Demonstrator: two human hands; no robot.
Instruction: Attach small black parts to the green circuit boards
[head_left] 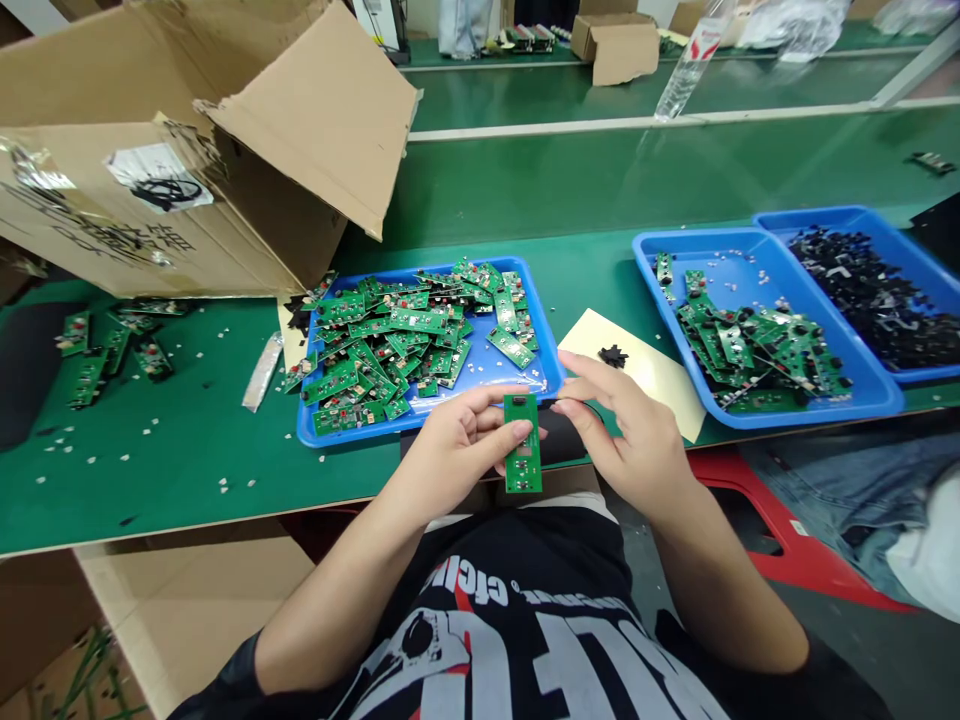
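Observation:
My left hand (452, 447) grips a small green circuit board (523, 472) between thumb and fingers, held upright just off the table's front edge. The board carries a black part near its top and small components lower down. To its right, my right hand (639, 437) is closed in a pinch, apart from the board; whatever is between its fingertips is too small to make out. Beyond my hands stands a blue tray (553, 345) heaped with green circuit boards (420, 320). A yellow sheet (652, 385) with small black pieces (613, 356) lies past my right hand.
At right, one blue tray (874, 398) holds more boards and another blue tray (840, 215) holds black parts. An open cardboard box (247, 200) stands back left, near loose boards (90, 375) and a silvery strip (262, 372). A bottle (694, 65) stands behind; a red stool (802, 555) is below right.

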